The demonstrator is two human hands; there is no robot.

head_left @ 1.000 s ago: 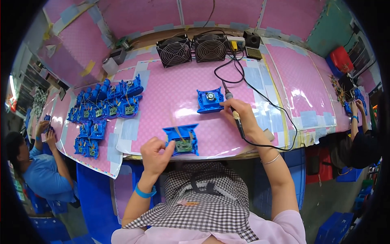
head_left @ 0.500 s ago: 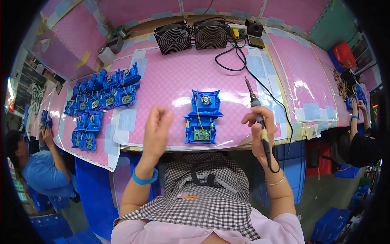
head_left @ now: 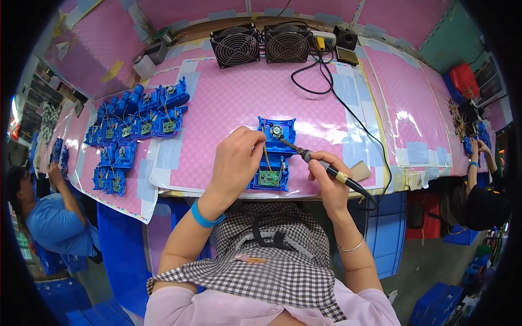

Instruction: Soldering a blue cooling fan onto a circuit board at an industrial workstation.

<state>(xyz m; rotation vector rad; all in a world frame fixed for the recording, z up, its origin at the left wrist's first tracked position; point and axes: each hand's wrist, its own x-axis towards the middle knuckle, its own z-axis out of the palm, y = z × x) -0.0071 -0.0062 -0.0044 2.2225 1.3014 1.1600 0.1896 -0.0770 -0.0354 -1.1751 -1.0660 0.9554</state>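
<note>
- In the head view, two bare hands worked over two blue plastic shells: the left hand (head_left: 235, 163) and the right hand (head_left: 331, 182).
- One soldering iron (head_left: 330, 170), two black-framed fans (head_left: 235, 46) at the far side and one white bottle (head_left: 144, 68) at the far left were in sight.
- Two other people sat nearby, one in a blue top (head_left: 62, 225) at the left, one in a dark top (head_left: 489, 198) at the right.
- The stack of blue housings (head_left: 124, 111) on the left overlapped too much for a sure count.
- The left hand covered part of the shells' left edges; its thumb and forefinger were narrow, nearly together beside the wires (head_left: 267, 156), and whether they pinched one could not be told.
- The right fingers were wrapped around the iron's handle; its tip pointed at the speaker's lower right edge, contact too small to make out.
- The shells lay near the middle of the pink worktop (head_left: 217, 100), one behind the other: the far shell (head_left: 288, 126) carried a round silver-and-black speaker (head_left: 277, 132), the near shell (head_left: 285, 164) a green circuit board (head_left: 269, 177).
</note>
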